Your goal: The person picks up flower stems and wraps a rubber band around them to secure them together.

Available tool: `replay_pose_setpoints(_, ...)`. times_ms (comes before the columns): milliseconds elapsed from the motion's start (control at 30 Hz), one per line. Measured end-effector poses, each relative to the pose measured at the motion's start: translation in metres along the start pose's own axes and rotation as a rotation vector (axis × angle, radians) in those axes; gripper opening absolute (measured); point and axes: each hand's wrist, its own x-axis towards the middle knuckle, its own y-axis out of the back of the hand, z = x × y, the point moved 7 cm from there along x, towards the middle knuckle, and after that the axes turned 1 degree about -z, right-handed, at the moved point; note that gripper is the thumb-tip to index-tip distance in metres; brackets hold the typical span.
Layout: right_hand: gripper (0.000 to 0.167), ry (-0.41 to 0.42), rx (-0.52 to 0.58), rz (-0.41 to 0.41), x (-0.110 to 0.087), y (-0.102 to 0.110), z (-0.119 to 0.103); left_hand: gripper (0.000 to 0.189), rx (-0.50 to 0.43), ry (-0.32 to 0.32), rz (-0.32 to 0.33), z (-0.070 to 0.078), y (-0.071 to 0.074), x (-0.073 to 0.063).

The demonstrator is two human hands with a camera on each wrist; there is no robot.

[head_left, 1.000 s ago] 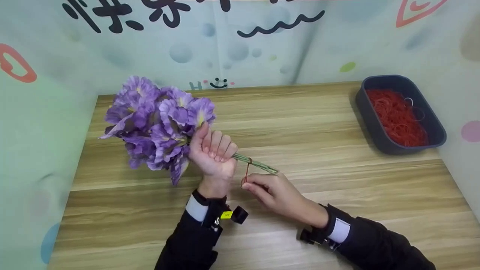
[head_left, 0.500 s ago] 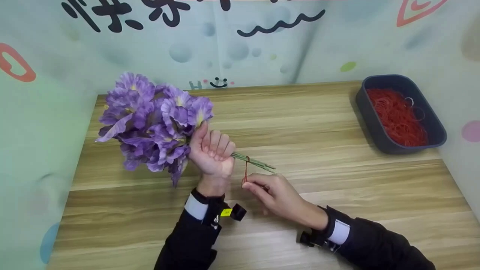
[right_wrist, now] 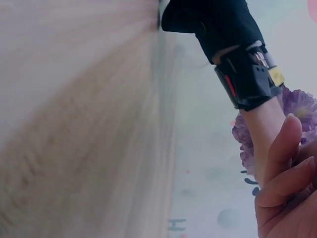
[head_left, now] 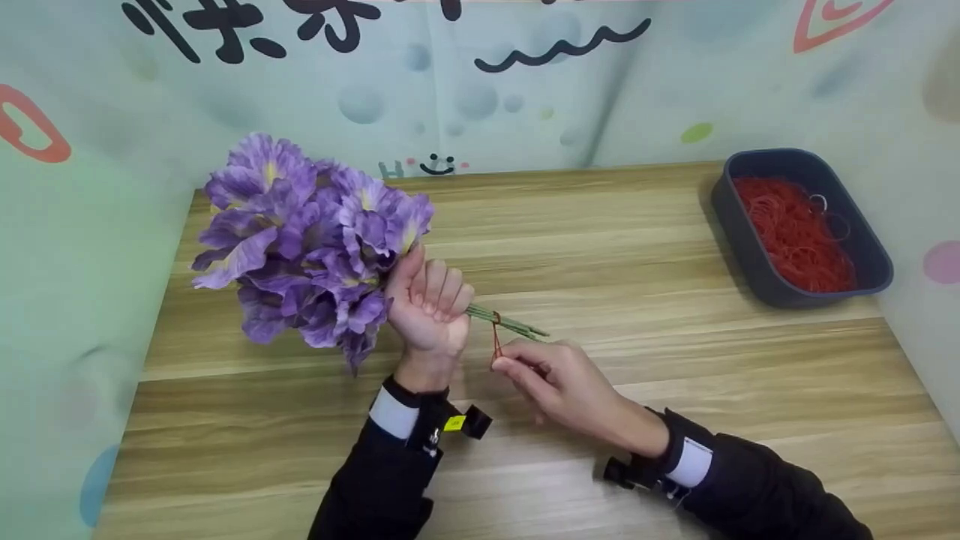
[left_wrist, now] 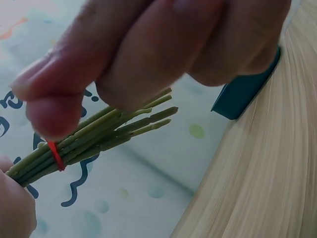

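My left hand (head_left: 431,307) grips a bunch of purple iris-like flowers (head_left: 300,247) by the green stems (head_left: 517,325), blooms pointing left. A red rubber band (left_wrist: 56,156) circles the stems between the fist and their cut ends. Thumb and forefinger of my right hand (head_left: 577,386) pinch the band's free loop, drawn taut toward me below the stems. In the left wrist view, the right hand's fingers (left_wrist: 153,54) loom large over the stems, hiding part of them. In the right wrist view, its curled fingers (right_wrist: 287,183) overlap my left forearm (right_wrist: 267,134).
A dark blue tub (head_left: 731,232) holding a tangle of red rubber bands (head_left: 799,240) stands at the right rear of the wooden table (head_left: 600,255). A printed backdrop (head_left: 517,112) rises along the table's back and sides. Both wrists carry small black cameras (head_left: 476,422).
The flower heads have tilted and risen slightly. The right hand has shifted a little to the right, still pinching the stretched rubber band; the left hand keeps its grip on the stems.
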Motion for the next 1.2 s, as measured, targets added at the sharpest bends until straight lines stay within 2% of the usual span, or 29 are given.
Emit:
replay_pose_setpoints(300, 0.015, 0.072, -0.074, 0.046, 0.001, 0.018, -0.013, 0.079, 0.038, -0.003, -0.014, 0.001, -0.001, 0.000)
replay_pose_setpoints(467, 0.015, 0.074, -0.093, 0.036, 0.000, 0.027, -0.017, 0.079, 0.037, -0.002, -0.008, 0.001, 0.000, 0.000)
replay_pose_setpoints(700, 0.012, 0.142, -0.237, 0.079, 0.001, 0.039, -0.023, 0.079, 0.027, 0.019, -0.013, -0.001, -0.002, 0.001)
replay_pose_setpoints(1033, 0.013, 0.029, -0.374, 0.117, 0.001, 0.062, -0.023, 0.078, 0.011, 0.036, 0.065, -0.003, 0.005, 0.002)
replay_pose_setpoints(1200, 0.011, 0.048, -0.393, 0.118, 0.000, 0.070, -0.025, 0.079, -0.003, 0.042, 0.081, -0.003, 0.002, 0.001)
